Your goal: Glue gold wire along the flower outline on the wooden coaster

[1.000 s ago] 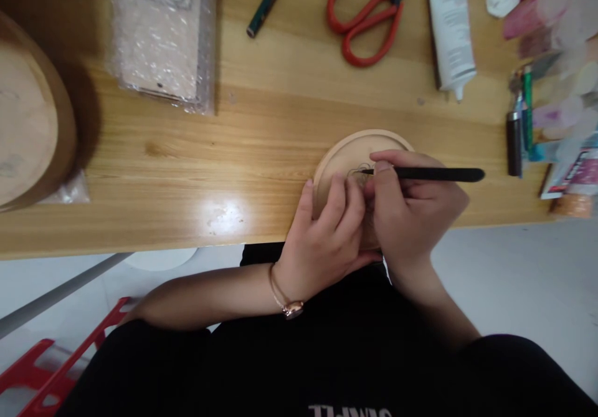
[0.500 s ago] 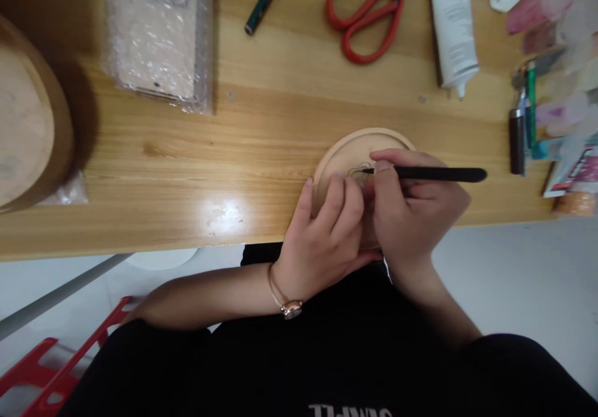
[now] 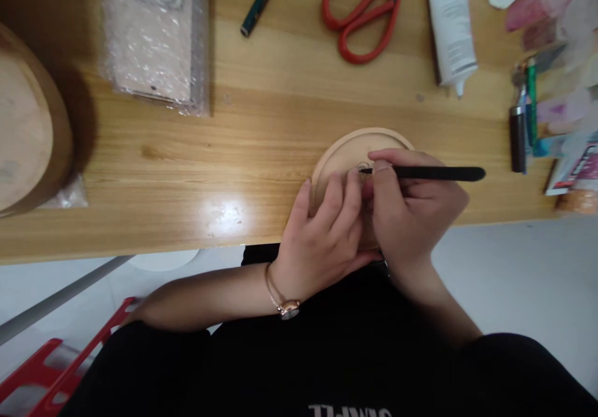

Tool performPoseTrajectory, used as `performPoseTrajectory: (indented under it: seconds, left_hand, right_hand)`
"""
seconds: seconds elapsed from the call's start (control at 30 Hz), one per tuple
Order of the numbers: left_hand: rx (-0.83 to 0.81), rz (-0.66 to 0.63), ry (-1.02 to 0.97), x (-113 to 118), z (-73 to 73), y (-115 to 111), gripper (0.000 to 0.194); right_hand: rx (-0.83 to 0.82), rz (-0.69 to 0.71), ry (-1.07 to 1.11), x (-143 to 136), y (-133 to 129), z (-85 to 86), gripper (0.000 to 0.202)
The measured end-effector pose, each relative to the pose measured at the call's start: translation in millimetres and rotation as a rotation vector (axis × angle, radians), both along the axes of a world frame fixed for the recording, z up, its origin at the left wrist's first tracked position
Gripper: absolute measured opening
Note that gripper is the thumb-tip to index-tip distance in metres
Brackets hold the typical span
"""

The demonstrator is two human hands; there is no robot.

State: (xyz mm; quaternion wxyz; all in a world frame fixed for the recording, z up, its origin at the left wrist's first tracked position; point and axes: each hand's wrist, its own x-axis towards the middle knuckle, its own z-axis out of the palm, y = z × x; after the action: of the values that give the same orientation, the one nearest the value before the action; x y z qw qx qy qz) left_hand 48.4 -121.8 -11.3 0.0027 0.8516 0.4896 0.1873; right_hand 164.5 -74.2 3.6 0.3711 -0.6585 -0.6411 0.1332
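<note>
My right hand (image 3: 415,208) is closed in a writing grip around a slim black-handled pen-like tool (image 3: 434,173). The tool's thin tip meets a round, shallow wooden piece with a raised rim (image 3: 343,150), where dark drawn curves show. Whether the tool is a pen or a fine brush, I cannot tell. My left hand (image 3: 322,233) grips the piece from the left: its fingers lie over the face and the thumb is at the near edge. Both hands cover much of the round piece and the drawing, which rests at the table's front edge.
Across the table (image 3: 261,143) lie red-handled scissors (image 3: 362,18), a white tube (image 3: 451,30), a dark green pencil (image 3: 262,0) and a bubble-wrapped package (image 3: 154,49). A round wooden box (image 3: 58,136) stands left. Pens and tubes (image 3: 517,136) crowd the right. A red stool (image 3: 42,367) is below.
The left fingers have shifted slightly over the drawing, and less of its left part shows. The right hand and tool barely move. The whole view shifts a little.
</note>
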Motion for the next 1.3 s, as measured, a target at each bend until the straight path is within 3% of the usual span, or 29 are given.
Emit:
performPoseTrajectory:
  seconds: [0.33, 0.97, 1.3]
  left_hand:
    - [-0.017, -0.055, 0.149, -3.2, 4.2, -0.2, 0.089]
    - [-0.028, -0.061, 0.172, -2.4, 7.2, 0.7, 0.09]
    - [-0.02, -0.06, 0.179, -3.2, 6.3, 0.9, 0.084]
  right_hand:
    - [-0.021, 0.002, 0.05, 0.7, -1.5, -1.4, 0.013]
    - [-0.011, 0.012, 0.061, 2.9, -2.5, 0.4, 0.012]
    - [-0.072, 0.368, 0.014, 43.7, 2.3, 11.5, 0.019]
